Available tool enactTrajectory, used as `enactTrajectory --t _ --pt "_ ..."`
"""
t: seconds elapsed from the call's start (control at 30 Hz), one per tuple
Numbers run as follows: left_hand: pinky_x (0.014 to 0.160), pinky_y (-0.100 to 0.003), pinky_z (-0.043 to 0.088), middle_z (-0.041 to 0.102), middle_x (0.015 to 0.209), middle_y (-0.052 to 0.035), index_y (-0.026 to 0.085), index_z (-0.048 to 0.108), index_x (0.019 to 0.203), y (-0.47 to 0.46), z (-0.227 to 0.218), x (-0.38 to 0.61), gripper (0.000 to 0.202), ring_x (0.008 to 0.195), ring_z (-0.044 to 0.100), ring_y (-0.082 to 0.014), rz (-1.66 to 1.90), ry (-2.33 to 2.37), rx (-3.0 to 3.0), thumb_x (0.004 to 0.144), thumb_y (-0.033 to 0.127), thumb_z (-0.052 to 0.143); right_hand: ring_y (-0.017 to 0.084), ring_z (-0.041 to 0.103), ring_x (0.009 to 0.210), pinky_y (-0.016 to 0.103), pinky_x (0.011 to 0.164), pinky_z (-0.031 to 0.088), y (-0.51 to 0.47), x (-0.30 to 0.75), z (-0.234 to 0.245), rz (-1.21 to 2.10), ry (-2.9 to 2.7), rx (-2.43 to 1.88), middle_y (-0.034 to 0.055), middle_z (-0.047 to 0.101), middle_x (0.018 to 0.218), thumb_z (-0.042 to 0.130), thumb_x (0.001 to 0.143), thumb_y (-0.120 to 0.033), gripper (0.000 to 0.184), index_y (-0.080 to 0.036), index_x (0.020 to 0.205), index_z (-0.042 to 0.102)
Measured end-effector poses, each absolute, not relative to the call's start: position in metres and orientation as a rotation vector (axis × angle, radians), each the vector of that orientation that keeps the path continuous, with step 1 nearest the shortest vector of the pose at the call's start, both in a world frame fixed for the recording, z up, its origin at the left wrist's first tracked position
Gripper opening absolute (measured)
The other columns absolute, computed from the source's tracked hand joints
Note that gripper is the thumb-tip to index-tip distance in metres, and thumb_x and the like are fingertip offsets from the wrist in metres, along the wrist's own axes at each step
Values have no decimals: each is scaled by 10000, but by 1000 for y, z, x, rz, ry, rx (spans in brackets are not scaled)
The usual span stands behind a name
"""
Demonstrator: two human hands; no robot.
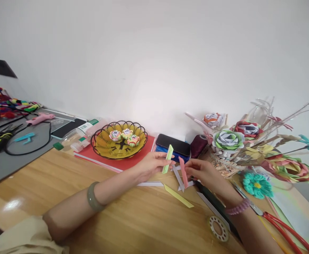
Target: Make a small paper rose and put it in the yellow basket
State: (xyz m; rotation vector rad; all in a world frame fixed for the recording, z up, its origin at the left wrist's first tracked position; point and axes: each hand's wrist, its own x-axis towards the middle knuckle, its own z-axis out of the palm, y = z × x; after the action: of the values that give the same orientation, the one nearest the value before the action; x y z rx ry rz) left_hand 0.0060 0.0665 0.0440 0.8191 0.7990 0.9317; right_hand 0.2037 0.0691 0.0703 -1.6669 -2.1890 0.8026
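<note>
My left hand (152, 164) pinches a folded green paper strip (167, 159), held upright just above the wooden table (64, 183). My right hand (203, 171) pinches a folded pink paper strip (183, 171) close beside it. The two strips are a little apart. A yellow strip (178, 196) and white strips (178, 177) lie on the table beneath my hands. A green bangle sits on my left wrist and a pink bead bracelet on my right.
A wire basket (119, 140) with three paper roses stands on a red book behind my left hand. A black phone (173, 145) and a maroon thread spool (198, 145) lie further back. A paper flower bouquet (249, 144) fills the right. A tape roll (218, 228) and red-handled scissors (283, 229) lie near my right forearm. Tools rest on a grey mat (1, 162) at left.
</note>
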Motion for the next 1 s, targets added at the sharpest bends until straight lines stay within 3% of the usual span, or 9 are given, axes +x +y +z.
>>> enactTrajectory --t 0.1,0.2,0.3,0.4,0.5,0.67,0.83,1.0 --pt "761 -270 458 693 884 -107 111 673 857 67 43 6 265 727 623 -128 957 821 798 628 216 756 182 622 645 244 527 403 68 204 71 623 -2220 -1815 43 681 705 449 820 -291 233 -181 757 645" --pt "749 -262 463 690 866 -93 111 669 837 68 42 6 242 728 627 -128 982 839 777 631 207 753 273 621 708 307 550 365 65 202 70 318 -2216 -2000 138 672 740 453 823 -261 252 -150 692 638" --pt "740 -253 466 687 850 -84 107 670 830 68 42 6 215 710 623 -116 989 837 768 642 182 743 285 614 779 308 567 335 59 193 66 134 -2264 -2005 148 675 863 397 867 -271 275 -163 796 640" --pt "738 -257 469 690 826 -91 101 669 829 68 41 6 202 715 627 -123 985 827 762 648 161 736 212 616 691 261 528 305 54 182 60 159 -2397 -1934 69 683 772 462 833 -275 224 -202 715 638" --pt "758 -265 471 696 841 -103 106 665 864 68 40 6 216 753 640 -137 1001 828 751 664 161 726 177 605 619 245 496 275 54 177 56 203 -2461 -1918 45 669 683 503 785 -212 197 -197 629 622" --pt "793 -280 473 699 883 -112 115 656 904 69 36 7 241 805 655 -160 1051 837 726 674 152 717 193 611 646 253 514 287 53 176 55 185 -2382 -1952 62 671 709 465 823 -273 217 -188 700 621" --pt "789 -274 481 699 887 -116 111 653 908 69 35 8 208 794 653 -151 1103 841 692 704 136 686 191 595 572 246 476 252 52 175 49 261 -2346 -1903 39 643 594 544 733 -200 173 -192 569 597" --pt "814 -277 473 691 917 -101 125 658 901 69 32 9 217 808 644 -147 1157 810 664 689 137 700 172 590 585 245 511 350 54 179 52 350 -2168 -1730 27 661 639 491 797 -288 216 -196 640 609"
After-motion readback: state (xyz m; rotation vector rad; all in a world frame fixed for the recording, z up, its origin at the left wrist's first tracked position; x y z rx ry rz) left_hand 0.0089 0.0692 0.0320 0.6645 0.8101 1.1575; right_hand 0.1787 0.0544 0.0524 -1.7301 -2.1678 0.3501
